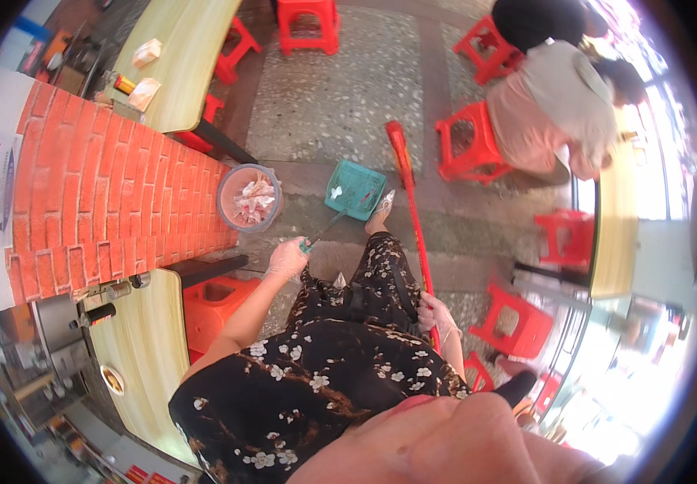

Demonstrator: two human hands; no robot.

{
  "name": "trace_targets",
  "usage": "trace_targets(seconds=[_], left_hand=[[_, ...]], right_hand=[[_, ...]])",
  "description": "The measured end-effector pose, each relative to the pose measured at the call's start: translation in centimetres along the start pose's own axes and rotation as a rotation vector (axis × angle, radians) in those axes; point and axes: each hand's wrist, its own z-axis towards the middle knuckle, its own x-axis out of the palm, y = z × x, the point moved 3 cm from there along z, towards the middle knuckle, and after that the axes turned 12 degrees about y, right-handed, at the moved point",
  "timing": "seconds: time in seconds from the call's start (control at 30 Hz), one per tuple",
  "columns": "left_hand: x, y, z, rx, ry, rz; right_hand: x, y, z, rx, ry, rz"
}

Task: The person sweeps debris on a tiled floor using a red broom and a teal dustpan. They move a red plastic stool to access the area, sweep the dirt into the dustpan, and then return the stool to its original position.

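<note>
My left hand (288, 259), in a clear plastic glove, grips the end of the dustpan's handle. The green plastic dustpan (357, 192) rests by the floor in front of me, beside my right foot, with a scrap of white paper (336, 192) in it. My right hand (436, 314), gloved too, is closed around the long red handle of a broom (416, 233). The broom's narrow red lower end (398, 145) reaches the floor beyond the dustpan, to its right. Left of the dustpan stands a round waste bin (222, 196) with crumpled tissues (256, 198) inside.
A brick-patterned wall (118, 199) and wood-grain tables (188, 60) line the left. On the right, people (557, 109) sit on red plastic stools (472, 142) at another table (614, 236). More red stools (309, 27) stand ahead and at right (515, 323). A bowl (111, 380) sits on the near-left table.
</note>
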Motion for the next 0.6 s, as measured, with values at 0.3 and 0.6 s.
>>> trace_targets(seconds=[0.3, 0.6], left_hand=[[-8.7, -1.0, 8.0, -0.151, 0.406, -0.839], [-20.2, -6.5, 10.0, 0.009, 0.144, -0.374]], right_hand=[[5.5, 17.2, 5.8, -0.035, -0.127, -0.254], [20.1, 35.4, 7.2, -0.061, -0.143, -0.389]])
